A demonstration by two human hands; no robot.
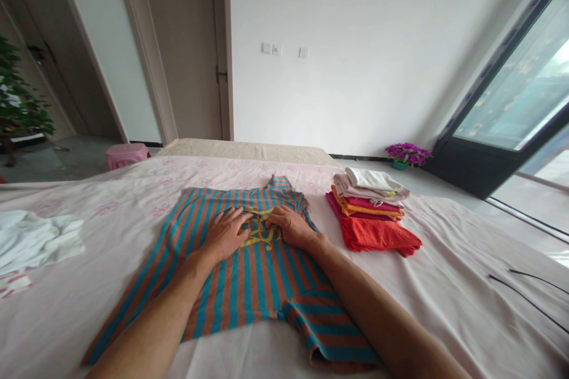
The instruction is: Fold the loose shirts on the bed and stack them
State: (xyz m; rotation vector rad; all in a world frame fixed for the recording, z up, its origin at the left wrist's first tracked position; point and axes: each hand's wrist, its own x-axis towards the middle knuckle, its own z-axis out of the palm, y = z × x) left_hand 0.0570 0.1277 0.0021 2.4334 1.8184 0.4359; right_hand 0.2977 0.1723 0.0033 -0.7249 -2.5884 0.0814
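Around the hands, left to right: a white cloth (pixel 38 240) at nine o'clock on the pale sheet (pixel 444 284), a pink stool (pixel 128 157) at ten, a door (pixel 182 53) at eleven. A green pot (pixel 399 165) at two holds purple flowers (pixel 412 153). The striped shirt (pixel 249 281) lies beneath both hands: left hand (pixel 226 235) flat, fingers spread; right hand (pixel 291 227) curled, any pinch unclear. Folded clothes (pixel 372 214) sit at three.

A room in a home. A pale pink, flower-patterned cloth (pixel 115 237) spreads around the person's left hand (pixel 226 234) and right hand (pixel 291 227). Beyond them are a taupe door (pixel 182 41) and white wall (pixel 338 89); to their left, a pink plastic stool (pixel 128 156) and leafy green plant (pixel 20 98); to their right, purple potted flowers (pixel 411 154).
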